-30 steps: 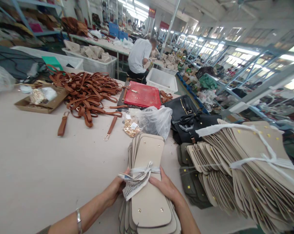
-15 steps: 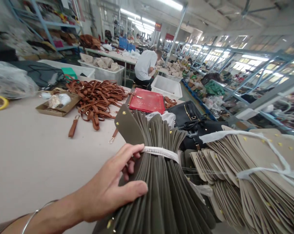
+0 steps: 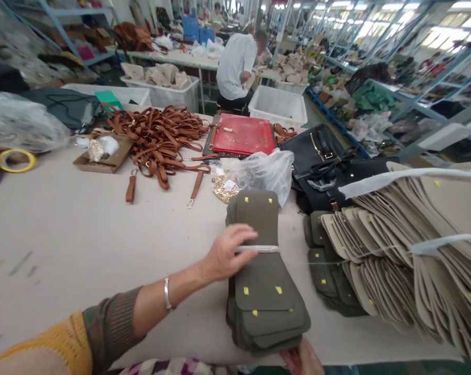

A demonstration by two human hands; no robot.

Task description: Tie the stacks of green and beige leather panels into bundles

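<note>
A bundle of dark olive panels (image 3: 266,307) with yellow marks lies flat on the pale table (image 3: 102,250), bound round its middle by a white band (image 3: 264,249). Resting on the bundle's left side at the band is my left hand (image 3: 229,252), fingers apart and a little blurred. My right hand (image 3: 302,359) is at the bundle's lower right corner, at the bottom edge of the view, its fingertips partly hidden beneath the panels. To the right, beige panels (image 3: 426,234) tied with white strips lie beside smaller dark green pieces (image 3: 323,260).
Brown straps (image 3: 161,135) lie heaped behind, near a red panel stack (image 3: 243,135), a plastic bag (image 3: 266,172) and black bags (image 3: 325,156). Yellow tape (image 3: 16,160) is at the left. A person in a white shirt (image 3: 235,65) bends beside a white bin (image 3: 278,104).
The olive bundle has gone from raised and fanned out close to the camera to flat on the table. My right hand has come into view at its lower corner.
</note>
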